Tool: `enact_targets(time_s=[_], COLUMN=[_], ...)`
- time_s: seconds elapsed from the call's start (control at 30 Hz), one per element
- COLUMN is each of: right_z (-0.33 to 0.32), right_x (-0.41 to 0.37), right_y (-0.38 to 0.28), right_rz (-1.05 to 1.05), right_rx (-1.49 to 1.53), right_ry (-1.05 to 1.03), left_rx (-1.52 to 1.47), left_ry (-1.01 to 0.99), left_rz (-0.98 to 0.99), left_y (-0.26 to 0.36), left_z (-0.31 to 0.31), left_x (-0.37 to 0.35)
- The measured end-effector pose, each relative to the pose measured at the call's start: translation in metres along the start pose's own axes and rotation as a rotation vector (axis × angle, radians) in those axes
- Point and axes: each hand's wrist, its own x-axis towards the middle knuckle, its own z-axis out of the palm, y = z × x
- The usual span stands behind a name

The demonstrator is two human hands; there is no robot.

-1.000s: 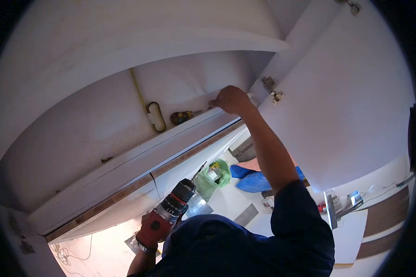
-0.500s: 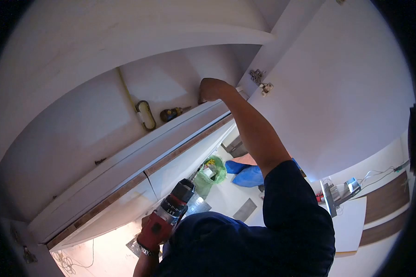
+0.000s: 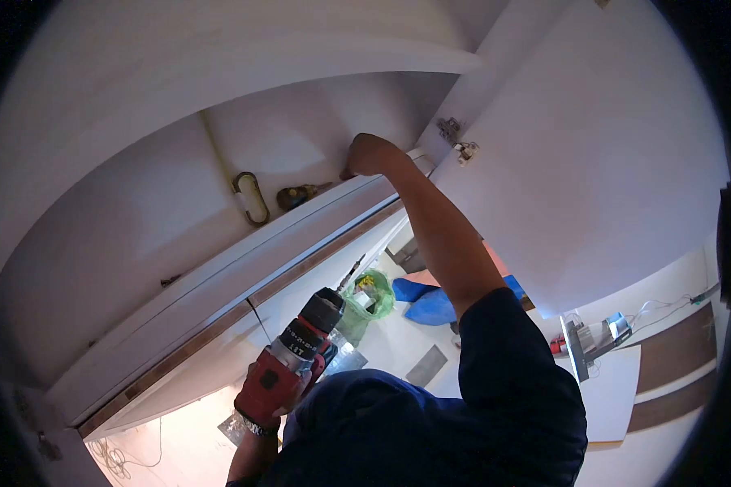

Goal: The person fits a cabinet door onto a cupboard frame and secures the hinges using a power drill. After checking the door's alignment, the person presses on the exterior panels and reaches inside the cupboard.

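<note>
My left hand (image 3: 261,398) is low at the left and grips a red and black cordless drill (image 3: 294,359), its chuck pointing up and to the right. My right hand (image 3: 371,154) is raised into the open white upper cabinet, its arm stretched up from the dark blue sleeve (image 3: 512,357). It rests curled on the cabinet's bottom shelf (image 3: 219,260) near the right corner. Its fingers are turned away, so anything inside them is hidden. A screwdriver with a dark yellow handle (image 3: 296,196) lies on the shelf just left of that hand.
An oval metal loop (image 3: 250,197) stands against the cabinet back, left of the screwdriver. The open white door (image 3: 593,162) hangs at the right on metal hinges (image 3: 455,140). Far below are a green bag (image 3: 365,304), blue bags (image 3: 430,304) and a white board with small items (image 3: 609,381).
My right hand has slid left along the shelf, closer to the screwdriver. The drill in my left hand has risen slightly and the view has shifted a little.
</note>
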Motion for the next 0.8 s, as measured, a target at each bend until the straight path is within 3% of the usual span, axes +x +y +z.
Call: enact_targets(time_s=[0.07, 0.17, 0.23, 0.27, 0.33, 0.37, 0.4, 0.47, 0.53, 0.6, 0.67, 0.8], right_z=[-0.002, 0.021, 0.018, 0.01, 0.006, 0.005, -0.003, -0.02, 0.016, 0.047, 0.08, 0.166], right_x=[0.001, 0.011, 0.002, -0.008, -0.016, -0.023, -0.04, -0.09, -0.109, -0.135, -0.162, -0.222], right_y=[0.0, 0.013, 0.01, 0.006, 0.012, 0.014, 0.011, -0.003, 0.013, 0.01, 0.003, 0.001], right_rz=[-0.017, -0.211, -0.352, -0.426, -0.408, -0.401, -0.205, 0.235, 0.173, 0.278, 0.399, 0.434], right_rx=[-0.071, -0.021, -0.162, -0.27, -0.122, -0.046, 0.372, 1.186, 1.531, 1.791, 1.798, 1.786], right_ry=[-0.032, 0.09, 0.202, 0.264, 0.432, 0.512, 0.54, 0.538, 0.729, 0.858, 0.904, 0.693], left_rx=[-0.028, -0.355, -0.253, -0.553, -0.427, -0.365, -0.537, -0.612, -0.724, -0.812, -0.903, -1.127], left_ry=[0.129, 0.31, 0.317, 0.112, 0.154, 0.175, 0.249, 0.064, 0.11, 0.146, 0.12, 0.05], left_rz=[0.088, 0.222, 0.378, 0.131, 0.194, 0.22, 0.17, 0.106, 0.292, 0.267, 0.21, 0.134], left_y=[-0.006, -0.003, -0.005, 0.004, 0.021, 0.03, 0.043, 0.048, 0.074, 0.079, 0.084, 0.111], left_z=[0.015, 0.02, 0.018, 0.014, 0.0, -0.005, -0.004, -0.004, -0.017, -0.002, 0.013, 0.023], left_x=[0.004, 0.013, 0.023, 0.026, 0.041, 0.047, 0.053, 0.063, 0.087, 0.105, 0.123, 0.172])
